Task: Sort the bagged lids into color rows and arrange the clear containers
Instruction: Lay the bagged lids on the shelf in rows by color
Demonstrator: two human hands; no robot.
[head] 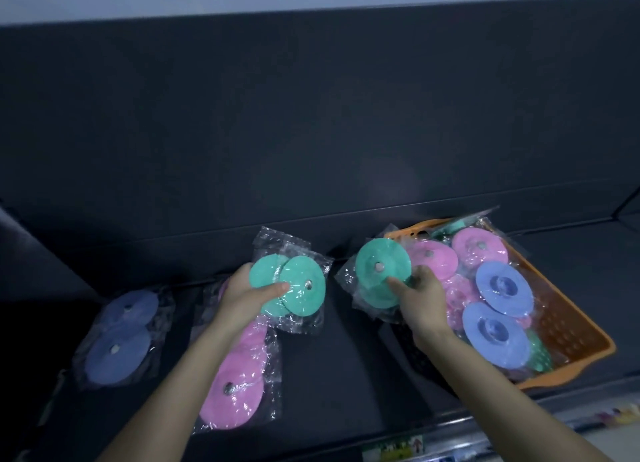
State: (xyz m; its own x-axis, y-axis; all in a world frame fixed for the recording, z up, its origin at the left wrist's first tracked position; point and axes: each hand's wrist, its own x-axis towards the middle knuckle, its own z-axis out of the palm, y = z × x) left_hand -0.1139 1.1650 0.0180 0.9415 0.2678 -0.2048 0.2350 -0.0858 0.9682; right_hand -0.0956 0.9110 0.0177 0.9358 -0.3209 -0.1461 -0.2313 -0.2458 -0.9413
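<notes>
Both hands grip green bagged lids: left hand (246,290); right hand (420,297).

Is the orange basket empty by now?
No, bagged pink lids, blue lids and a green lid lie in the orange basket.

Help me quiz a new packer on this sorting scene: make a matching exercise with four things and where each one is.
Things
1. pink row
2. blue row
3. pair of green lids
4. single green lid

Places
A. far left on the dark cushion
B. in the right hand grip, by the orange basket
C. in the left hand grip
D. on the cushion, between the blue row and the basket

Pairs: 1-D, 2-A, 3-C, 4-B
</notes>
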